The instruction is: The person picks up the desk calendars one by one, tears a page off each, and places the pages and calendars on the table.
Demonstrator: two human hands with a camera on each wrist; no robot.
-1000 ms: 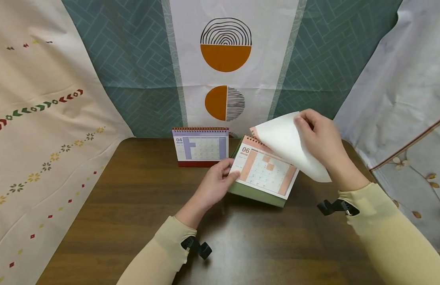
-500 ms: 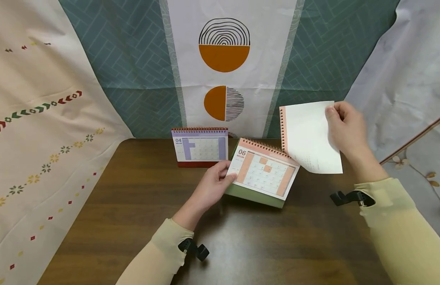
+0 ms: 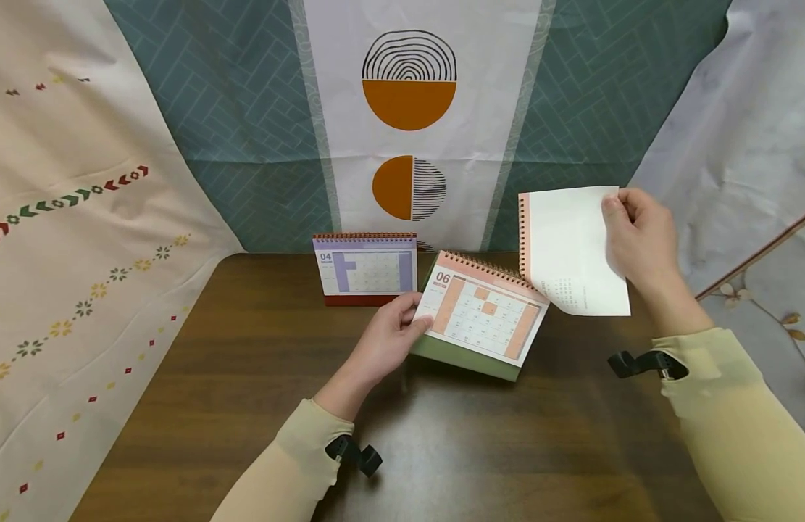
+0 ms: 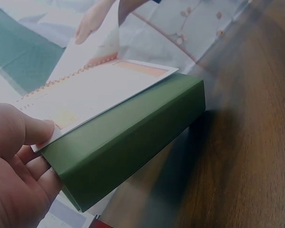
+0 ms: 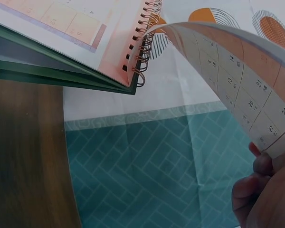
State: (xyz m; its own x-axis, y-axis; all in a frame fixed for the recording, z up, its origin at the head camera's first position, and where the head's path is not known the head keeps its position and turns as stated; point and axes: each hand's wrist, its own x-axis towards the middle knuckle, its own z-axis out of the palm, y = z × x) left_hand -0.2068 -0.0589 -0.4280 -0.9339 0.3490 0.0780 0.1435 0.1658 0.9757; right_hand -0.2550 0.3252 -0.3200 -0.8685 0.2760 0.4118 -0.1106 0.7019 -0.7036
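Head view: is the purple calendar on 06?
No, the purple calendar reads 04; 06 is on the pink calendar in the left hand.

The bare right hand (image 5: 268, 194) pinches a curling white-and-pink paper page (image 5: 249, 83); left of it sits a green-backed desk calendar (image 5: 71, 45) (copper-coloured wire coil (image 5: 145, 53) along one edge), teal patterned cloth (image 5: 137, 171) far behind.
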